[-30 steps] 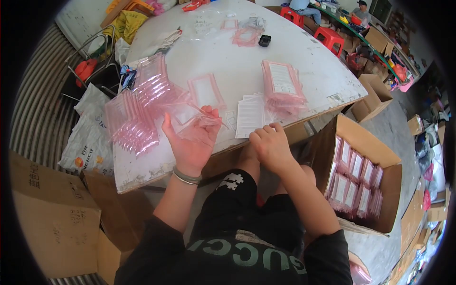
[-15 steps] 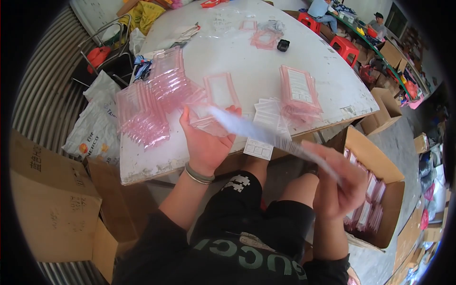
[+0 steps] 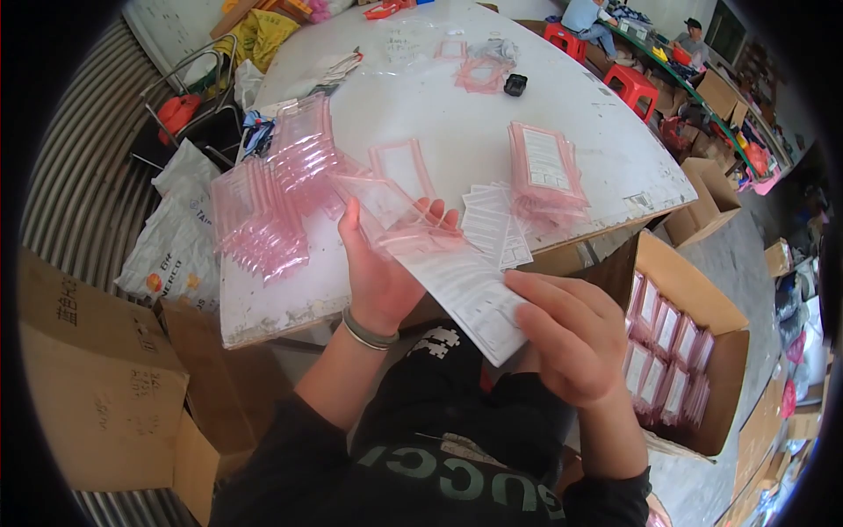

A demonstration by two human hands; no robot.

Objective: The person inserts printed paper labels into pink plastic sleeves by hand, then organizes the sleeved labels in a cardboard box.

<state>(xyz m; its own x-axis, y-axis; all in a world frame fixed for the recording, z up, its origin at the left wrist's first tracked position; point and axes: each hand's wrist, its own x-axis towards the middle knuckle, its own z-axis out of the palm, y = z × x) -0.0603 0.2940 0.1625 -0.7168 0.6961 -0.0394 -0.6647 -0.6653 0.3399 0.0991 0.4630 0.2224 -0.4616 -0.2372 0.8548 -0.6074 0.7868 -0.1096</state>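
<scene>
My left hand (image 3: 382,285) holds up a clear plastic pouch (image 3: 386,204) with pink edges, thumb on one side and fingers on the other. In my right hand (image 3: 575,338) is a printed paper sheet (image 3: 470,299), gripped by its near end. The sheet's far end overlaps the pouch's near opening. Behind my left hand, a single pouch (image 3: 406,167) lies flat on the table. More printed sheets (image 3: 492,218) are fanned out just beyond the held sheet. Overlapping rows of pink-edged pouches (image 3: 259,220) lie left of my left hand.
A pile of pouches with sheets inside (image 3: 544,167) sits on the white table (image 3: 448,114), near a small black object (image 3: 515,84). On the floor at right, an open carton (image 3: 694,299) holds bundled filled pouches. Cartons (image 3: 97,369) stand at left. Two people work at a far bench.
My right hand has swung the sheet inward and down, bringing its far end to the pouch mouth. My left hand now holds the pouch raised, its opening toward the sheet.
</scene>
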